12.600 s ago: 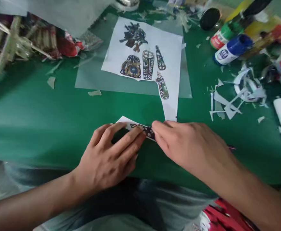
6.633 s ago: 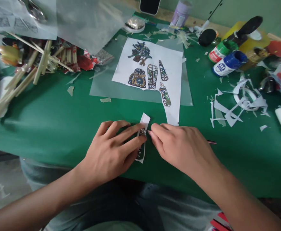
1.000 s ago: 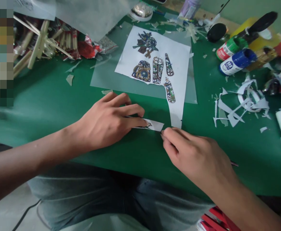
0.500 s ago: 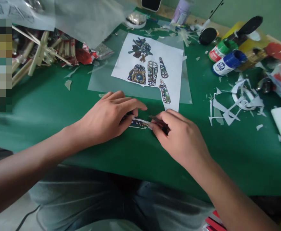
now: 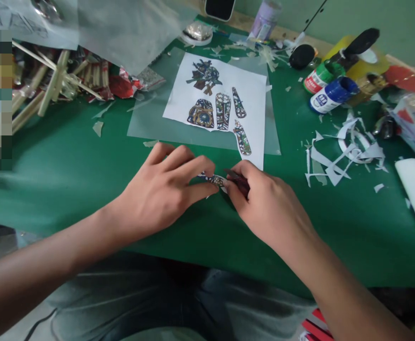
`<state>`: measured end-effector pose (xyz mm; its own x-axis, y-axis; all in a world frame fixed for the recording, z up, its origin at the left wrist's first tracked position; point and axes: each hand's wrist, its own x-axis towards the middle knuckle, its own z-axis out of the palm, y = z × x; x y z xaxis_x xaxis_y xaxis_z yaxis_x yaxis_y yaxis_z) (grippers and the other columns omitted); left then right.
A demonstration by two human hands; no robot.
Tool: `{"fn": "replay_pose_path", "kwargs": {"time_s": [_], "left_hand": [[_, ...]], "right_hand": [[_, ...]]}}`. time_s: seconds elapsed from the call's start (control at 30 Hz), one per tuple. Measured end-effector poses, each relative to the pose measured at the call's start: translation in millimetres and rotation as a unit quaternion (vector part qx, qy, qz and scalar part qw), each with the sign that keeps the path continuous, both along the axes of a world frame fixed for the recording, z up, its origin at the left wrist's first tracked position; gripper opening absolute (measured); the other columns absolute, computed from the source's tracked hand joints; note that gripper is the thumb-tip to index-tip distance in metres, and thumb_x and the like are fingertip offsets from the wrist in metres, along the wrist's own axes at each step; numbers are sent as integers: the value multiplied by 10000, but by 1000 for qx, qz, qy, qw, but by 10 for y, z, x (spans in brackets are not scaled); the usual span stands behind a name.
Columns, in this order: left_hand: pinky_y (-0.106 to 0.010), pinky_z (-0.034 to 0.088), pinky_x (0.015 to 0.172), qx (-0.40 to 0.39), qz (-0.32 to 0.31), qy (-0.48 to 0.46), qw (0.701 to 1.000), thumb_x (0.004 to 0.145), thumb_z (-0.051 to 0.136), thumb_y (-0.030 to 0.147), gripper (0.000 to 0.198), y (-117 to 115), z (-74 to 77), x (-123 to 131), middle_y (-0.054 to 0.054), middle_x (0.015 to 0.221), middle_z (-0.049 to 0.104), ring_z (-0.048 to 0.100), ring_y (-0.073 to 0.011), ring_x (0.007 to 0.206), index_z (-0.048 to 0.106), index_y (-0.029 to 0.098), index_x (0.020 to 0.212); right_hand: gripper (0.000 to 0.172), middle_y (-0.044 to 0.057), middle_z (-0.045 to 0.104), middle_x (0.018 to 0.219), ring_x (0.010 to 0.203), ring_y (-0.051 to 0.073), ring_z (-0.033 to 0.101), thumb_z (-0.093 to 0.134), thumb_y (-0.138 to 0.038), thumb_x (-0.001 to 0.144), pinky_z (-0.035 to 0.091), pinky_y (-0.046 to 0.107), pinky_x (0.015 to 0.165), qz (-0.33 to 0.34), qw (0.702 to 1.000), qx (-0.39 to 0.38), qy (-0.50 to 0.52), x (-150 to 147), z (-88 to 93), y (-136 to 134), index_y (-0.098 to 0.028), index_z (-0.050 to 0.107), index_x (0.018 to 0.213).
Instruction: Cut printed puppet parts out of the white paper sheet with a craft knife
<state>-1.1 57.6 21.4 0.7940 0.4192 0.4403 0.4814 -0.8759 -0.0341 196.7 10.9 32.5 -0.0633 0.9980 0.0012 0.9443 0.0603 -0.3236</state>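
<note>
Over the green table (image 5: 68,170), near its front edge, the left hand (image 5: 168,187) and right hand (image 5: 266,196), fingers narrowed, meet at a patterned paper strip (image 5: 215,179) — pinched in the left — while the right's fingers hold a slim dark tool (image 5: 240,180).

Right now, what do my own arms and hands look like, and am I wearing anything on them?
Your left hand and right hand are both ungloved. No sleeve, watch or bracelet shows on the left forearm or right forearm. I see no ring, though some fingers are partly hidden.
</note>
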Motion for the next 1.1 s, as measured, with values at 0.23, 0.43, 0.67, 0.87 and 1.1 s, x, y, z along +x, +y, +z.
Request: {"fn": "replay_pose_path", "kwargs": {"time_s": [0.23,0.43,0.67,0.87,1.1], "left_hand": [[-379,406,748,41,27,40,998,948,450,143,302,-199,-43,98,-20,1155,682,578,-223,937,665,230,1140],[-383,418,757,8,19,49,999,928,429,115,337,-196,-71,65,-6,1177,675,571,-236,973,662,240,1138],[-371,415,717,-30,20,55,998,899,470,114,387,-198,-83,82,-18,1167,659,552,-251,984,624,265,1220],[-384,423,722,-40,29,33,998,914,495,172,347,-189,-110,90,-11,1203,653,558,-255,981,637,291,1207],[-394,431,716,-47,30,32,998,912,494,166,354,-189,-105,81,-21,1202,663,569,-253,960,642,294,1208]], "right_hand": [[60,-14,679,732,572,153,613,550,-264,875,318,224,437,10,999,16,26,34,-10,-4,-228,529,919],[142,-21,584,631,490,115,540,396,-244,959,292,226,425,68,994,83,-16,89,-24,-84,-198,491,864],[178,-37,544,591,473,69,484,473,-185,939,282,208,434,136,968,191,-91,178,-34,-137,-180,529,770],[206,-47,512,557,441,63,435,482,-215,942,252,223,422,148,964,183,-124,176,-67,-108,-179,524,744],[203,-31,569,584,453,74,458,468,-226,945,246,232,433,137,974,146,-109,175,-48,-103,-189,527,754]]}}
